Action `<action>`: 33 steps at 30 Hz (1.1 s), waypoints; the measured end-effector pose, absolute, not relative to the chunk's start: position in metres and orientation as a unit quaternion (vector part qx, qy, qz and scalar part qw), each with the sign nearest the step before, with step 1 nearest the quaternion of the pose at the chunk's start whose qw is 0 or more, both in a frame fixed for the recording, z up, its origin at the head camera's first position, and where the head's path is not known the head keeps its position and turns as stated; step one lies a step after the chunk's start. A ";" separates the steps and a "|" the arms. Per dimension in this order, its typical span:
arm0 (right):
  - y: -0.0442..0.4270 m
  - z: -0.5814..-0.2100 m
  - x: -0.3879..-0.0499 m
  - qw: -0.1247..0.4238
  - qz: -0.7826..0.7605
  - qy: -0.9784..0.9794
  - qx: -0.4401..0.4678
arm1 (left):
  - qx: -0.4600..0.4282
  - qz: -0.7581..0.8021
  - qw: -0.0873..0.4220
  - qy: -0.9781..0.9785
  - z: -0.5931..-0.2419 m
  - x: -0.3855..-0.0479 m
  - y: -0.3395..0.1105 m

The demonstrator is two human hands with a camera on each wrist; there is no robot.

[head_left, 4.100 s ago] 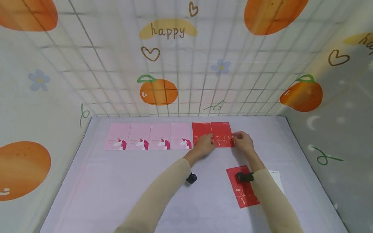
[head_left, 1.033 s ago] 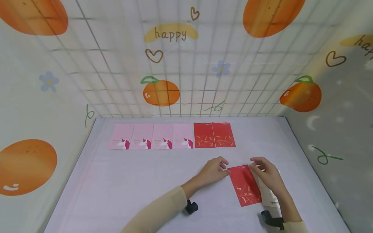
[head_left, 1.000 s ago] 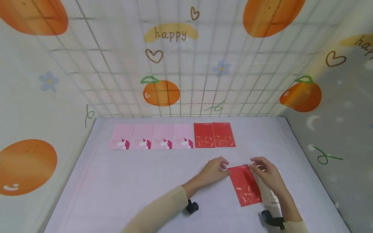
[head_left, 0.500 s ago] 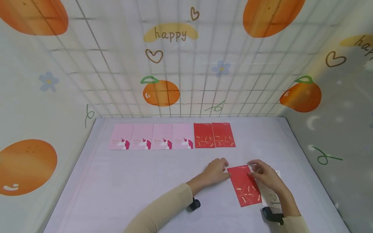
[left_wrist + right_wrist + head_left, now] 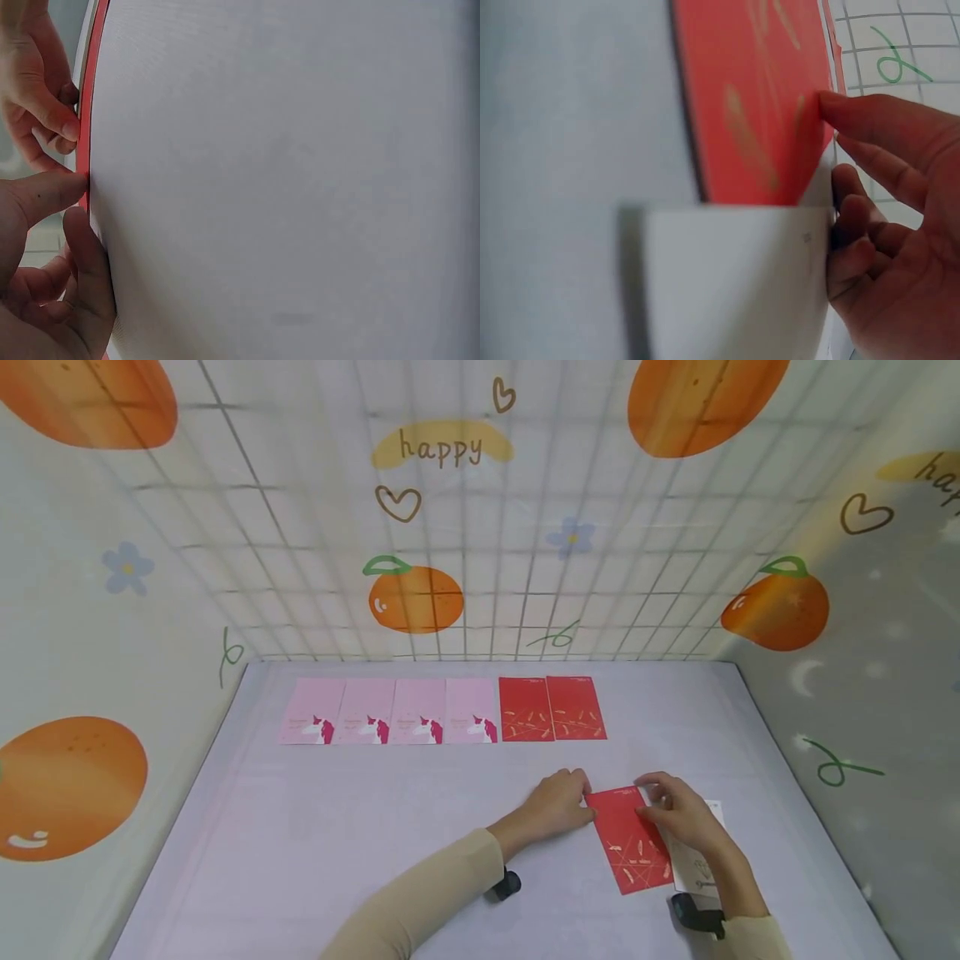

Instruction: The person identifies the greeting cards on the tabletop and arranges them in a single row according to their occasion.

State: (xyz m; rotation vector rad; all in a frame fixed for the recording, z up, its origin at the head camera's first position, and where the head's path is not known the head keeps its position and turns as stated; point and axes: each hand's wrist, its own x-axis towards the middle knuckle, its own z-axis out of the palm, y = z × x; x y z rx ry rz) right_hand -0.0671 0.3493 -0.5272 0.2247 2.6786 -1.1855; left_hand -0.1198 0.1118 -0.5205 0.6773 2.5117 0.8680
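In the head view a red card (image 5: 628, 835) with gold marks lies slightly turned on the table, right of the middle. My left hand (image 5: 553, 807) holds its upper left edge between thumb and index finger; the thumb meets the red edge in the left wrist view. At the upper right corner my right hand (image 5: 684, 814) pinches the same card, thumb on its face. The other fingers of that hand curl beneath the palm in the right wrist view. Partly hidden under the right hand and wrist is a white card (image 5: 692, 870) with a small printed drawing, beside the red one.
Along the back of the table (image 5: 360, 827) runs a row of pink unicorn cards (image 5: 311, 702), several side by side. Two red cards (image 5: 527, 710) continue it rightward. Printed cloth walls (image 5: 480, 527) stand behind and on both sides. A black wrist camera (image 5: 696, 914) sits on each wrist.
Both hands left the back row, where they were at the second red card, and came forward to the loose red card. Lately the fingers closed in on its edges; the card has barely shifted.
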 end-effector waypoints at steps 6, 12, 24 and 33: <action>0.350 -0.528 -0.067 0.095 -0.403 0.908 0.064 | 0.249 0.300 0.197 0.900 -0.520 -0.121 0.114; 0.351 -0.530 -0.068 0.092 -0.409 0.906 0.053 | 0.255 0.300 0.201 0.897 -0.519 -0.121 0.114; 0.343 -0.529 -0.067 0.086 -0.433 0.894 0.074 | 0.260 0.335 0.211 0.881 -0.521 -0.122 0.112; 0.342 -0.526 -0.065 0.084 -0.439 0.891 0.078 | 0.248 0.371 0.230 0.865 -0.521 -0.123 0.112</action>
